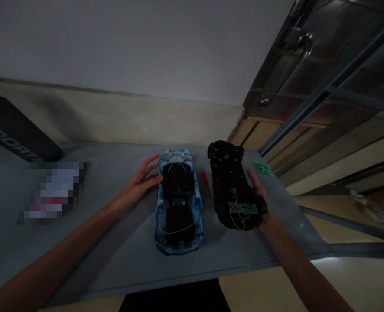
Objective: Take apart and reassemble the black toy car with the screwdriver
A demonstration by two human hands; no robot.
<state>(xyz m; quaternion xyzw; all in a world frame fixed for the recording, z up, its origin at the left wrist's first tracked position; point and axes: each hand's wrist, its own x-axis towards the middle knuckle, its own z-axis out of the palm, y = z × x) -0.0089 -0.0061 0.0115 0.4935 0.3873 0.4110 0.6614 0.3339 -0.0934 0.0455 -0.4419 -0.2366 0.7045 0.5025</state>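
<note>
A blue toy car body shell (198, 213) lies upside down on the grey table, showing its dark inside and a pale wire near its close end. At its left side is my left hand (145, 174), fingers spread, with a fingertip against the shell's edge. My right hand (258, 190) is wrapped around the right side of the black toy car chassis (228, 175). The chassis carries wheels, a green circuit board (243, 208) and a loose yellow wire. Part of my right hand is hidden behind it. Between shell and chassis lies a red-handled screwdriver (205, 179).
A small green plastic packet (263, 168) lies at the table's right side. On the left are a blurred-out flat item (53, 190) and a dark bar lettered SPORT (13, 130). A wall runs behind the table (120, 255); a metal frame (309, 112) stands right.
</note>
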